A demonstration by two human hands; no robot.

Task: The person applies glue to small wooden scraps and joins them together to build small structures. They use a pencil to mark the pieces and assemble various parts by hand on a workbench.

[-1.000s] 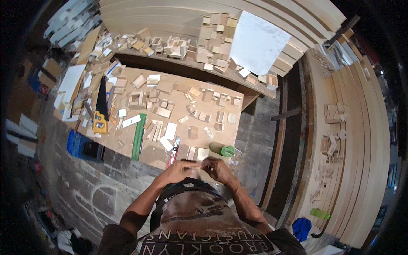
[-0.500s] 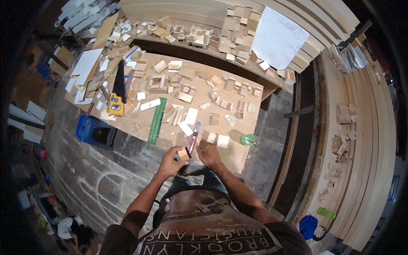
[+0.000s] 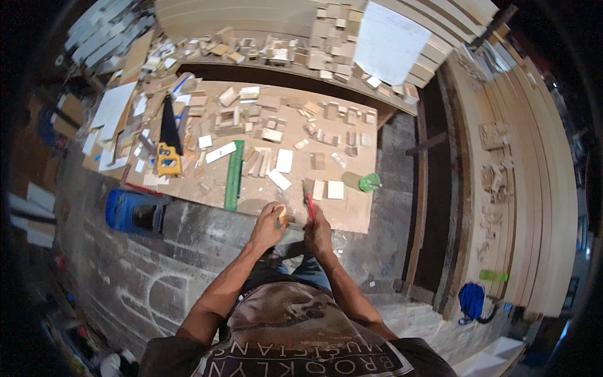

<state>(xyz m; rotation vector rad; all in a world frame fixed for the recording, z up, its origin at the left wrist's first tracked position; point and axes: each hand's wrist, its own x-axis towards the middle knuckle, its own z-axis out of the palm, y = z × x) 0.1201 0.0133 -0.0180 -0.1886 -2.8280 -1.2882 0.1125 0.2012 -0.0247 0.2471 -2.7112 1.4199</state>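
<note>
Half a second ago the slim red tool (image 3: 311, 208) lay on the worktable (image 3: 353, 215) between the hands; now it is up in the right hand (image 3: 318, 235), its far end pointing away from the person. The right hand was loosely curled and held nothing that could be seen; now its fingers are closed round the tool's near part. The tool's narrow front end is too blurred to tell what kind it is.

The left hand (image 3: 268, 229) keeps its grip on a small wooden piece (image 3: 283, 217), but has turned so that its fingers cover much more of it. Only a pale, narrow part shows at the thumb side, by the table's near edge. The fingers are bent round the piece rather than spread; their exact placing on its hidden side cannot be told. The two hands are near each other but apart, and the red tool is clear of the wooden piece.

Just beyond the right hand, a brown wooden block (image 3: 318, 189) and a pale square piece (image 3: 335, 190) lie side by side, with a green cup (image 3: 369, 182) to their right. Left of the hands are a long green strip (image 3: 233, 176) and a yellow-handled handsaw (image 3: 169, 159), both lying where they were.
</note>
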